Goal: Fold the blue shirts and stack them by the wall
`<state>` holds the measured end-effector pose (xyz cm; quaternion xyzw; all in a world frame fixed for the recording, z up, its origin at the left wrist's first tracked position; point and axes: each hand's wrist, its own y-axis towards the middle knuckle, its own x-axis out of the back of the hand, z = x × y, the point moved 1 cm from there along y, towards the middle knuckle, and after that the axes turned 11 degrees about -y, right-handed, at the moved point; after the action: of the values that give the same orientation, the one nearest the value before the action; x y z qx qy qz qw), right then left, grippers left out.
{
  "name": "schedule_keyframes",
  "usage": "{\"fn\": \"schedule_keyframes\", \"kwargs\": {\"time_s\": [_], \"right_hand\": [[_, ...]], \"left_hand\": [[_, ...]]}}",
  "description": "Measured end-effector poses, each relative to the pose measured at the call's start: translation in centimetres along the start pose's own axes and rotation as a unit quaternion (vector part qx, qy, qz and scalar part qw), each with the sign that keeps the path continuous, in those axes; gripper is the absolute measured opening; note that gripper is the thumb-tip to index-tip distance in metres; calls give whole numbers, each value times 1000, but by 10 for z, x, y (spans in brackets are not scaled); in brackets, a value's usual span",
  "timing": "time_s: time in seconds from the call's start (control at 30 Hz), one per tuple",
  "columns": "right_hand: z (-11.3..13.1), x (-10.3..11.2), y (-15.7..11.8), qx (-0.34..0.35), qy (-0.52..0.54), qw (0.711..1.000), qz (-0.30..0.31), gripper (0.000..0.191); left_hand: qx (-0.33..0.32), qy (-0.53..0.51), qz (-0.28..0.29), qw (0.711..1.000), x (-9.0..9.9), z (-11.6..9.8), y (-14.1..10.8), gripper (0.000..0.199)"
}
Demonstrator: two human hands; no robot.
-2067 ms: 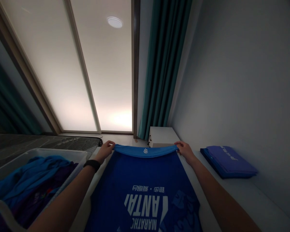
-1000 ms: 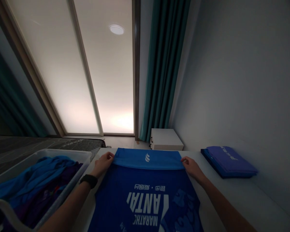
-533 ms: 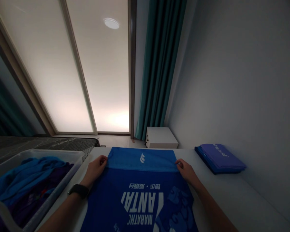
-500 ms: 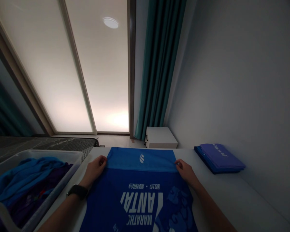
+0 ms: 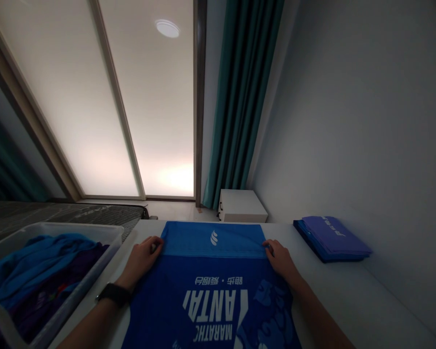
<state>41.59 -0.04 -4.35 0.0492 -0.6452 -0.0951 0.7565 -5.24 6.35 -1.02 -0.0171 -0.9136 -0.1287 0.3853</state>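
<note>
A dark blue drawstring-type bag or garment of blue fabric (image 5: 167, 295) lies spread on the white table (image 5: 349, 295), its white lettering upside down to me. Along its far end runs a lighter blue band (image 5: 189, 240) with a white flame-like mark. At the band's left edge, my left hand (image 5: 147, 251) pinches the fabric; a dark watch is on that wrist. My right hand (image 5: 279, 257) pinches the band's right edge between thumb and fingers. The near end of the fabric runs out of view at the bottom.
To the left stands a translucent plastic bin (image 5: 109, 257) holding crumpled blue and purple fabric (image 5: 54, 261). A folded purple and blue stack (image 5: 334, 237) lies at the table's right, near the wall. Beyond the far edge are a white cabinet (image 5: 241, 203) and a teal curtain (image 5: 240, 106).
The left hand's fingers have shifted slightly on the fabric's edge. Both hands still pinch the band, and the fabric lies almost as before. The view has moved a little.
</note>
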Motion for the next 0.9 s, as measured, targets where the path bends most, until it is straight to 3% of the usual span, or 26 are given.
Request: {"fn": "schedule_keyframes", "kwargs": {"time_s": [0.17,0.33,0.9], "right_hand": [[0,-3,-3,-7,-12,1000,-3,29],[4,-3,2,-12,-28,1000,-6,33],[2,-2,0,-1,-30,999,-26,43]], "left_hand": [[33,-5,-15,999,-1,5,1,28],[23,18,-20,999,-1,5,0,26],[4,-54,-37,998,-3,14,4,27]]}}
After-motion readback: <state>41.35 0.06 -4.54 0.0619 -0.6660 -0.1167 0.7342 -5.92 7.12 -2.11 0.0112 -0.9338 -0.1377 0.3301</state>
